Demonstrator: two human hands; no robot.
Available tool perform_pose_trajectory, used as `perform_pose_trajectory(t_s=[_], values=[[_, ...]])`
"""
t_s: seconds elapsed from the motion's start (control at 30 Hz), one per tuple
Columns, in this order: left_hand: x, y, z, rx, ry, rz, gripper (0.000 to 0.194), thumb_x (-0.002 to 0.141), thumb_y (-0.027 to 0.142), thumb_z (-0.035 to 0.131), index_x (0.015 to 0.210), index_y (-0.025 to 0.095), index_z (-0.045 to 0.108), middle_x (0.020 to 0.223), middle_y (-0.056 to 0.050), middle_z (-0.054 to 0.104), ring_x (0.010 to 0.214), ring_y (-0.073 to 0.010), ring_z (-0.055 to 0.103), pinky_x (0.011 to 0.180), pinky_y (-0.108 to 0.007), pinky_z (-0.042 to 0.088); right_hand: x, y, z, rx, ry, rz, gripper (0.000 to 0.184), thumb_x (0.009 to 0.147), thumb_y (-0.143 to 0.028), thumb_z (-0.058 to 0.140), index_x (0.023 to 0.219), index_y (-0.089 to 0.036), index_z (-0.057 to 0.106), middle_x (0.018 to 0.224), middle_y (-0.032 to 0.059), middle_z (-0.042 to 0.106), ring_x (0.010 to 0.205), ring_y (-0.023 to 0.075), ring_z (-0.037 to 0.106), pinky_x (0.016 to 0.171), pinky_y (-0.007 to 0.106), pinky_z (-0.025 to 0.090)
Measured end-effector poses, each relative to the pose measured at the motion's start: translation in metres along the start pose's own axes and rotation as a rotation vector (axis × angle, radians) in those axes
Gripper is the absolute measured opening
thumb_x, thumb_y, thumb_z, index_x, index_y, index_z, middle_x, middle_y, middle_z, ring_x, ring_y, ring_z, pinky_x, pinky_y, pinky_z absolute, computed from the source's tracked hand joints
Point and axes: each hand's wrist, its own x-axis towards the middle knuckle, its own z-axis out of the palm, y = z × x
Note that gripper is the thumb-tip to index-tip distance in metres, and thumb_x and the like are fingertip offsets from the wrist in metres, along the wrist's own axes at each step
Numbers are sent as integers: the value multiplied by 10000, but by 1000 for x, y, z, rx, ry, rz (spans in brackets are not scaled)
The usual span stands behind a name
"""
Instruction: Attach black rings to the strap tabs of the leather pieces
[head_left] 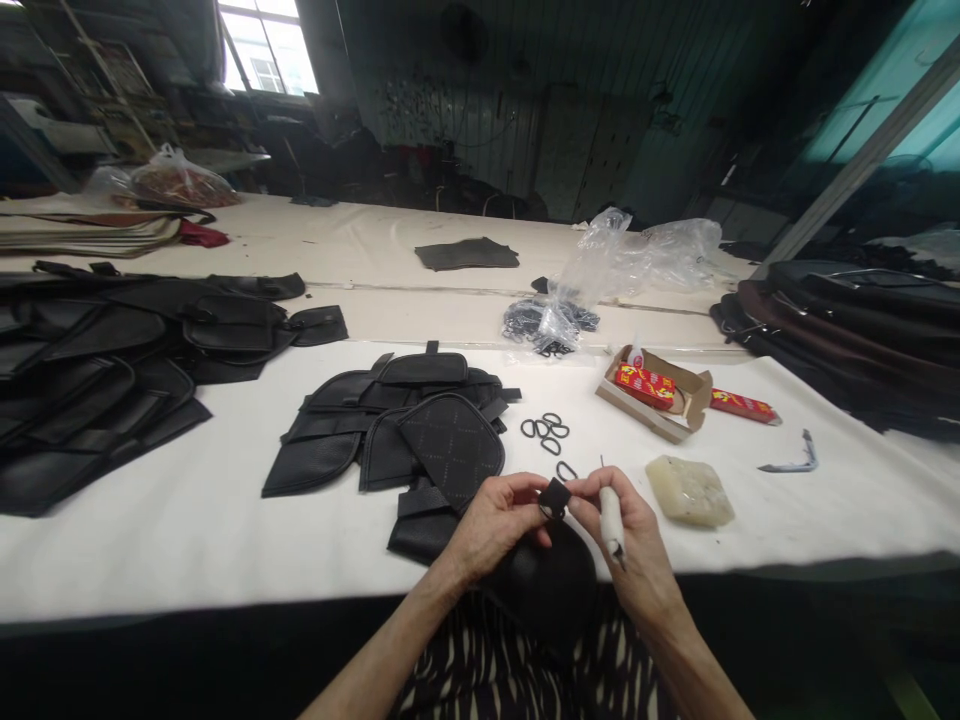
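Small black leather tab [553,498], held above the lap: pinched narrowly between the thumb and forefinger of the left hand [491,525], with the right hand [628,530] fingertips at its other edge. That hand also grips a white-handled awl [611,518]. A rounded black leather panel [544,590] lies beneath. Small black D-rings [544,432] and a diamond-stitched black leather panel [450,450] lie near, on a white-covered table [225,560].

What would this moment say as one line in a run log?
left hand holds black leather tab | right hand grips white-handled tool | nearby black rings
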Motion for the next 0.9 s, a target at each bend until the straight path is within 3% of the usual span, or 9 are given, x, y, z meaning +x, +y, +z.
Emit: perform_pose_trajectory(t_s=[0.2, 0.4, 0.6, 0.8, 0.9], values=[[-1, 0, 5, 41, 80, 42, 189, 702, 277, 675, 833, 142, 649, 651, -10, 613, 476, -107, 555, 516, -217, 391, -8, 6, 1, 35, 45, 12, 275, 743, -408, 672, 762, -193, 502, 678, -29, 540, 599, 123, 454, 530, 217, 366], [-3, -1, 14, 97, 195, 56, 81, 700, 173, 591, 776, 146, 600, 575, 16, 587, 458, -107, 551, 503, -206, 396, -10, 8, 9, 75, 44, 30, 284, 712, -360, 696, 805, -202, 480, 671, -47, 529, 541, 104, 459, 480, 202, 361], [-7, -7, 25, 131, 322, 68, 110, 706, 147, 543, 814, 170, 535, 600, 50, 541, 460, -100, 555, 461, -187, 378, -11, 5, 20, 26, 143, -5, 225, 746, -321, 633, 748, -214, 435, 547, -93, 420, 456, 85, 414, 417, 176, 311], [-24, 1, 28, 220, 388, 90, 198, 743, 181, 570, 939, 191, 548, 654, 38, 553, 561, -116, 582, 548, -203, 451, -2, 3, 9, 5, 130, -37, 248, 713, -318, 683, 732, -212, 459, 560, -89, 390, 473, 80, 339, 414, 177, 289], [-37, 7, 28, 238, 442, 40, 104, 773, 274, 592, 788, 186, 540, 553, 53, 495, 453, -85, 486, 424, -163, 381, 4, -3, 3, -17, 121, -75, 234, 719, -300, 680, 733, -214, 463, 565, -88, 381, 478, 80, 323, 412, 176, 280]])
